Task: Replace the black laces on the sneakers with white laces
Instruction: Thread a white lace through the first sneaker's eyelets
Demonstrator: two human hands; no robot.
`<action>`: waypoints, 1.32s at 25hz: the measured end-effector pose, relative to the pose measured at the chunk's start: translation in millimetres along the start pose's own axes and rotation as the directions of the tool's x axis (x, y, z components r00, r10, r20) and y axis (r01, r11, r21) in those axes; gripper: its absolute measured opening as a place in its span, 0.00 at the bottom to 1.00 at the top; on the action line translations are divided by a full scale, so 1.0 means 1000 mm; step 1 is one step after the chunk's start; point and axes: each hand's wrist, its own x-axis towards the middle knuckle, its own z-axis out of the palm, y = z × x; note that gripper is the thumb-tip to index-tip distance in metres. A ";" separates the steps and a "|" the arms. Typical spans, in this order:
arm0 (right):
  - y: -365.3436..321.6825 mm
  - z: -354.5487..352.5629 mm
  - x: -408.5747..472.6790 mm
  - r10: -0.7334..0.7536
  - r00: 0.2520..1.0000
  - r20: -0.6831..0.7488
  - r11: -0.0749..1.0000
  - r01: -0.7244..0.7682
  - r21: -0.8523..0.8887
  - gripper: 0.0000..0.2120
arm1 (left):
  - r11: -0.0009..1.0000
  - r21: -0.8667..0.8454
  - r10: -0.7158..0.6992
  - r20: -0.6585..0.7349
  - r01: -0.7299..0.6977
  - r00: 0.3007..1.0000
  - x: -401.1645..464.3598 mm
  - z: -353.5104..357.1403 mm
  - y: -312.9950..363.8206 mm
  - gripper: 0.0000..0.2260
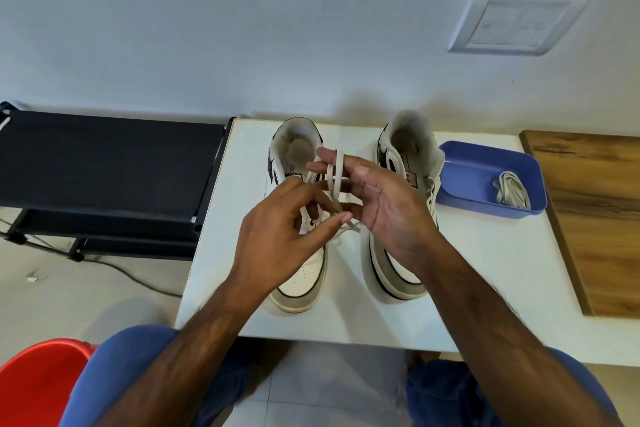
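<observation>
Sneakers side by side on table: left sneaker [301, 274], left hand [277, 239] pinching white lace [334, 180], looped over right hand [384, 204] fingers. Lace limp, light; grip near tip. Spare lace [512, 189] in blue tray [460, 191], right.

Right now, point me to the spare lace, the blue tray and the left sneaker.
spare lace [512, 191]: head view, middle of the white coil in the tray.
blue tray [467, 168]: head view, bare floor of the tray.
left sneaker [304, 279]: head view, on the toe cap.
</observation>
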 end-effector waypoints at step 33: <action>0.007 0.019 -0.005 -0.161 0.980 0.118 0.722 0.198 -0.663 0.07 | 0.790 -0.526 -0.175 0.301 0.316 0.937 0.013 -0.033 -0.027 0.15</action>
